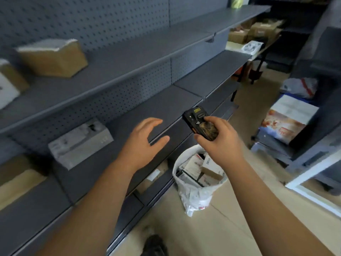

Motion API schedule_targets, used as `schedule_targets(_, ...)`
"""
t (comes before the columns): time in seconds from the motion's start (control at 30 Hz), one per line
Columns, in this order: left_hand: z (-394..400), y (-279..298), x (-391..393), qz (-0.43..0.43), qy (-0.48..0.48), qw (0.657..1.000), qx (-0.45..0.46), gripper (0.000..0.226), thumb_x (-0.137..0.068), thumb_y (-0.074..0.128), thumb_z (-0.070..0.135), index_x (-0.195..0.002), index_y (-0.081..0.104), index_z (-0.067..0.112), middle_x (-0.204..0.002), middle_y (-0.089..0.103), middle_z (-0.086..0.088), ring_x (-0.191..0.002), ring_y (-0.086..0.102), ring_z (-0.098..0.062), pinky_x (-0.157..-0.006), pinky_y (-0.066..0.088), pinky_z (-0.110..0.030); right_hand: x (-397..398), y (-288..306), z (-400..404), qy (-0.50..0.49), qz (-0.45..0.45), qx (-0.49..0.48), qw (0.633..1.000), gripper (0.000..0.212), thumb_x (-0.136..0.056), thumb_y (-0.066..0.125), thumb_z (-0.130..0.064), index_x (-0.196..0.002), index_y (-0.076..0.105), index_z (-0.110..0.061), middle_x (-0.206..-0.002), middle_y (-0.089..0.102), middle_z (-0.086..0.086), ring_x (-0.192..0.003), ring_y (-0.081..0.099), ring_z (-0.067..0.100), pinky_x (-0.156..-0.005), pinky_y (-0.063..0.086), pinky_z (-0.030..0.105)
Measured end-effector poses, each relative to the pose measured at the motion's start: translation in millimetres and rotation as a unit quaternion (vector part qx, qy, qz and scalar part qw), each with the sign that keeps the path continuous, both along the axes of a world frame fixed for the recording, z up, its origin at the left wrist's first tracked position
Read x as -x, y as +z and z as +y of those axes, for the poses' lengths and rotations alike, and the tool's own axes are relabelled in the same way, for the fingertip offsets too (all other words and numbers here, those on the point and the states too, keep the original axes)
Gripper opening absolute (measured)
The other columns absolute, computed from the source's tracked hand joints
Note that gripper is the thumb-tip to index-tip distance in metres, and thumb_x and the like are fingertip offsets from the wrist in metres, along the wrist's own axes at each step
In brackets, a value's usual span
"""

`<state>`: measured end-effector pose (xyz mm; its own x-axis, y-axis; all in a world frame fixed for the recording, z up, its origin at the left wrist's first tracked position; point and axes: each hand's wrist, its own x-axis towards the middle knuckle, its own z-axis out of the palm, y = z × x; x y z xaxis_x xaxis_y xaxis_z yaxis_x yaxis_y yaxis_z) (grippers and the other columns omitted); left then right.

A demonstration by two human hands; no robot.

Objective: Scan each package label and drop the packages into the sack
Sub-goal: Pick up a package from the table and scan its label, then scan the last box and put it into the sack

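Note:
My right hand grips a black handheld scanner in front of the grey shelving, with the thumb on its keys. My left hand hovers with fingers spread over the middle shelf and holds nothing. Below both hands a white sack stands on the floor, open at the top, with several labelled packages inside. A grey-white package lies on the middle shelf, left of my left hand. A brown cardboard box sits on the shelf above.
More boxes show at the far left edge and a brown one on the lower shelf. A stack of printed cartons and a plastic bag stand at the right. Tan floor runs between the shelving units.

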<state>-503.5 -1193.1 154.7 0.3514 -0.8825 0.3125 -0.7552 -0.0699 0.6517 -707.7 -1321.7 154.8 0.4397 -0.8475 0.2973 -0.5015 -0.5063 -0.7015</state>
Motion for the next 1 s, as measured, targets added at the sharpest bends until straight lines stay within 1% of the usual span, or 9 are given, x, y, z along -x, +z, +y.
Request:
schedule_targets(0.13,117.5,25.8,-7.5,0.001,0.112,0.993,0.029,0.055,-0.090,0.057,0.054,-0.136,0.055,0.024,-0.136,0.045,0.018,-0.126,0.039,0.003,-0.110,0.036,-0.028,-37.4,26.3,73.0,0.103,-0.030,0.017,0.994,0.053,-0.077,0.078,-0.037,-0.126,0.059,-0.031,-0.125,0.055,-0.012,-0.106,0.048,0.001,-0.087,0.036,0.019)
schedule_targets(0.23,215.4,39.7,-15.6,-0.010,0.189,0.980,0.052,0.056,-0.090,0.056,0.056,-0.136,0.055,0.025,-0.137,0.048,0.014,-0.130,0.041,-0.003,-0.111,0.034,-0.027,-71.1,44.0,143.7,0.193,-0.058,0.024,0.979,0.053,-0.075,0.079,-0.037,-0.124,0.060,-0.031,-0.122,0.057,-0.012,-0.106,0.054,0.005,-0.091,0.046,0.026)
schedule_targets(0.37,363.9,47.1,-21.5,-0.031,0.289,0.955,0.066,0.049,-0.091,0.065,0.043,-0.134,0.057,0.020,-0.132,0.049,0.016,-0.124,0.037,0.009,-0.103,0.025,-0.003,-119.7,56.2,264.2,0.299,-0.078,0.030,0.951,0.054,-0.071,0.078,-0.038,-0.122,0.061,-0.029,-0.119,0.058,-0.012,-0.109,0.056,0.008,-0.094,0.046,0.026)
schedule_targets(0.5,531.3,49.5,-18.6,-0.036,0.381,0.922,0.048,0.060,-0.087,0.055,0.057,-0.133,0.058,0.020,-0.132,0.051,0.014,-0.125,0.043,0.003,-0.106,0.025,-0.006,-168.7,57.0,410.8,0.395,-0.074,0.011,0.915,0.054,-0.071,0.081,-0.036,-0.122,0.061,-0.031,-0.115,0.058,-0.014,-0.105,0.053,0.005,-0.090,0.042,0.021)
schedule_targets(0.6,652.7,52.9,-7.5,-0.045,0.470,0.880,0.045,0.064,-0.084,0.053,0.059,-0.132,0.058,0.016,-0.132,0.052,0.010,-0.124,0.045,-0.001,-0.105,0.030,-0.012,-201.4,57.9,524.7,0.471,-0.074,0.015,0.879,0.055,-0.071,0.083,-0.034,-0.121,0.062,-0.030,-0.113,0.055,-0.016,-0.100,0.048,-0.001,-0.086,0.039,0.022)
schedule_targets(0.7,758.8,53.4,5.6,-0.049,0.551,0.832,0.044,0.055,-0.087,0.063,0.048,-0.133,0.059,0.016,-0.130,0.052,0.012,-0.120,0.043,0.004,-0.104,0.033,-0.014,-228.1,60.4,632.3,0.540,-0.072,0.017,0.838,0.056,-0.071,0.082,-0.035,-0.123,0.061,-0.030,-0.117,0.054,-0.015,-0.102,0.046,0.001,-0.087,0.040,0.024)
schedule_targets(0.77,821.1,50.6,13.1,-0.046,0.606,0.794,0.037,0.048,-0.091,0.065,0.042,-0.134,0.058,0.020,-0.132,0.052,0.014,-0.119,0.044,0.004,-0.105,0.038,-0.023,-244.5,60.4,699.0,0.585,-0.067,0.011,0.808,0.056,-0.071,0.081,-0.035,-0.123,0.060,-0.031,-0.119,0.053,-0.015,-0.103,0.047,0.003,-0.087,0.041,0.025)
schedule_targets(0.87,901.1,46.4,17.7,-0.044,0.668,0.742,0.027,0.052,-0.091,0.063,0.048,-0.135,0.056,0.022,-0.135,0.053,0.011,-0.125,0.046,-0.004,-0.109,0.039,-0.033,-274.0,57.6,790.1,0.643,-0.057,0.013,0.764,0.057,-0.072,0.081,-0.036,-0.124,0.059,-0.033,-0.115,0.050,-0.015,-0.100,0.045,0.002,-0.083,0.037,0.023)
schedule_targets(1.0,988.5,41.1,12.9,-0.035,0.727,0.686,-0.003,0.054,-0.091,0.063,0.044,-0.138,0.054,0.020,-0.140,0.052,0.007,-0.128,0.045,-0.007,-0.108,0.036,-0.028,-317.7,42.8,897.4,0.699,-0.039,0.009,0.714,0.060,-0.071,0.077,-0.042,-0.127,0.056,-0.035,-0.116,0.052,-0.011,-0.101,0.049,0.009,-0.082,0.042,0.027)
